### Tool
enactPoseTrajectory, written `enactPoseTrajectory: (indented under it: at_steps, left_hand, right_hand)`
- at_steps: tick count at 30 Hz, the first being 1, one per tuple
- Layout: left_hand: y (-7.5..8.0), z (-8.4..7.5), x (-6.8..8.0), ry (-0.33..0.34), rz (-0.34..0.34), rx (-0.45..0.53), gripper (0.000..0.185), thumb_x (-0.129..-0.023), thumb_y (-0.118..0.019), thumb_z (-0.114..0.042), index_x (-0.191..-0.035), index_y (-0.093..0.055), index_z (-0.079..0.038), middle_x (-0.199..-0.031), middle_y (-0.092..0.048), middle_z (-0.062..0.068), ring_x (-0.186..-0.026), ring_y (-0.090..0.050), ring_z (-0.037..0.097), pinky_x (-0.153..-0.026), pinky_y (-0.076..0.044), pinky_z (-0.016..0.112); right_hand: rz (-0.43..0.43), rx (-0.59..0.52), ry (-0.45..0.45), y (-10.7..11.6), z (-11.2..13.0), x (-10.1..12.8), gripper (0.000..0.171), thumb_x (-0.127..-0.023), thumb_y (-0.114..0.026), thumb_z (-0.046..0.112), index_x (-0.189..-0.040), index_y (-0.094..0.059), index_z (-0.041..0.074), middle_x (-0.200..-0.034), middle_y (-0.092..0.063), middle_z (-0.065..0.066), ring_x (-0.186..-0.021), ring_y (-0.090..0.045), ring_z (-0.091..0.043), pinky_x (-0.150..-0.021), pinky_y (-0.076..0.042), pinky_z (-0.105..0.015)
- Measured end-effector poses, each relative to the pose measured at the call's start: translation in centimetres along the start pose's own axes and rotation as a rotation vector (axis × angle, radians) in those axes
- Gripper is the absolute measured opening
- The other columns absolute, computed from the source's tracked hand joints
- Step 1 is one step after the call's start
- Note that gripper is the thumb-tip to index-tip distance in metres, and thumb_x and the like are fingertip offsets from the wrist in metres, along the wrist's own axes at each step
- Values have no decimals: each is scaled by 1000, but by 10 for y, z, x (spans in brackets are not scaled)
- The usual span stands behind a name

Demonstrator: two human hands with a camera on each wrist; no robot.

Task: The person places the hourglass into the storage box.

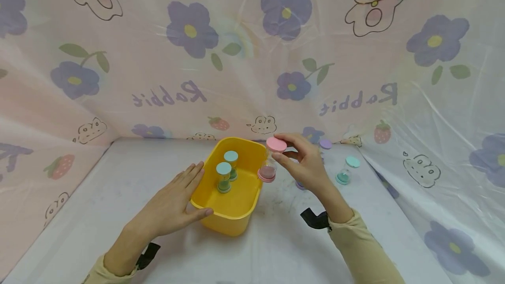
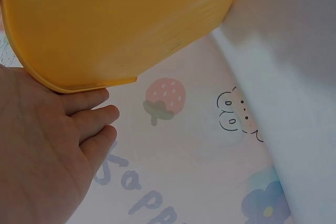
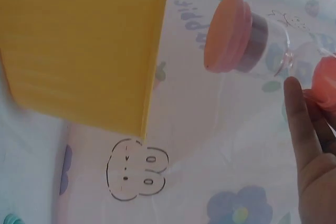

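Where a floral sheet backs the white table, the right hand pinches the upright pink timer; the flat left hand presses the bin.

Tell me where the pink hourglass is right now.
In the head view, the pink hourglass is pinched by the right hand, just right of the yellow tub, outside its rim.

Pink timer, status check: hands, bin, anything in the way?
Right hand pinches pink timer, beside bin. Left hand flat on bin's wall. Two teal timers inside; path clear.
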State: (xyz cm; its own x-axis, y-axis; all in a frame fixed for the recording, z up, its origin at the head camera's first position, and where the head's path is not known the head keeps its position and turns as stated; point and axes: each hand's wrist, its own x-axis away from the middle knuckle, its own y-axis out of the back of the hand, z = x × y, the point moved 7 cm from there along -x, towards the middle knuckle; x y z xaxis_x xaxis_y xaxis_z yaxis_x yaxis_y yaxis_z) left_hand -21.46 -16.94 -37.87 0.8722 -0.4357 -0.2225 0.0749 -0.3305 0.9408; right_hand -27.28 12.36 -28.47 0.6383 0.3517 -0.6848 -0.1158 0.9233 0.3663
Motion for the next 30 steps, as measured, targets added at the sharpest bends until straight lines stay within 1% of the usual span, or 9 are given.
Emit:
enactPoseTrajectory:
  at_steps: [5, 10, 16, 22, 30]
  left_hand:
    - [0, 0, 0, -1, -6, 1, 105, -95, -57, -72, -165, -23, -2, -173, -18, 13, -159, -18, 32, -127, -22, 56]
    - [-1, 0, 0, 2, -5, 2, 105, -95, -58, -71, -165, -23, -3, -173, -18, 12, -159, -18, 32, -127, -22, 56]
    - [-1, 1, 0, 5, -2, 1, 105, -95, -58, -71, -165, -22, -3, -173, -17, 11, -159, -18, 32, -127, -22, 56]
    - [-1, 1, -1, -1, -6, 3, 104, -95, -59, -71, -165, -23, -3, -173, -19, 12, -159, -19, 33, -127, -22, 57]
    - [1, -1, -1, -18, -17, -9, 104, -95, -58, -71, -165, -23, -1, -172, -20, 13, -159, -20, 33, -126, -23, 57]
  right_hand:
    - [52, -16, 2, -17, 0, -8, 46, -88, -78, -7, -133, -65, -3, -123, -65, -14, -108, -64, -19, -87, -63, -29]
    - [108, -22, -3, -33, -4, -13, 44, -91, -77, -3, -133, -66, 0, -123, -65, -11, -108, -64, -21, -87, -63, -33]
    - [188, 1, -9, -53, -11, -15, 42, -92, -78, 0, -132, -66, 3, -124, -66, -10, -105, -67, -22, -86, -63, -31]
    - [288, -20, -50, -76, -19, -15, 40, -93, -78, 5, -130, -67, 3, -120, -66, -8, -107, -68, -20, -89, -62, -29]
    - [417, -24, -56, -105, -30, -13, 44, -92, -80, 8, -132, -64, -1, -119, -67, -9, -109, -68, -19, -92, -60, -27]
